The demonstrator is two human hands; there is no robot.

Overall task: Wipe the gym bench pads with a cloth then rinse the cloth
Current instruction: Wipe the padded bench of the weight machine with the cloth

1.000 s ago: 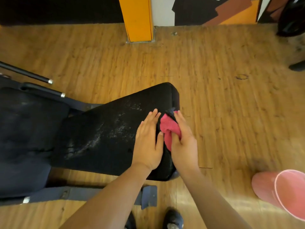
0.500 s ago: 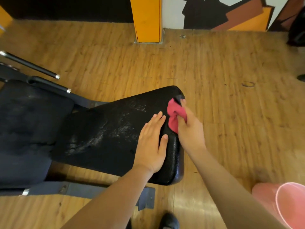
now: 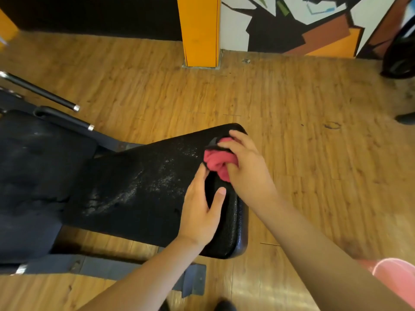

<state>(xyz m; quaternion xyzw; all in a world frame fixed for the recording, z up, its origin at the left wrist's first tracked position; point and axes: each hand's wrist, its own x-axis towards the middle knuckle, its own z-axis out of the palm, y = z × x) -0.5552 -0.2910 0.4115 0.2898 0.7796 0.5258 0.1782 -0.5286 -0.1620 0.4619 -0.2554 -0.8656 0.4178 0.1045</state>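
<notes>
A person's right hand [image 3: 244, 169] grips a bunched red cloth [image 3: 216, 164] with curled fingers, pressing it on the far right corner of a black gym bench pad [image 3: 134, 187], while the left hand [image 3: 202, 209] rests flat on the pad just beside it, fingers relaxed.

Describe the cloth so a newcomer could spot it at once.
Find the long black bench pad lying across the wooden floor and follow it to its right-hand end. There the right hand grips a bunched cloth, just beyond the left hand resting on the pad. It is the only pink-red thing on the black padding.
</notes>
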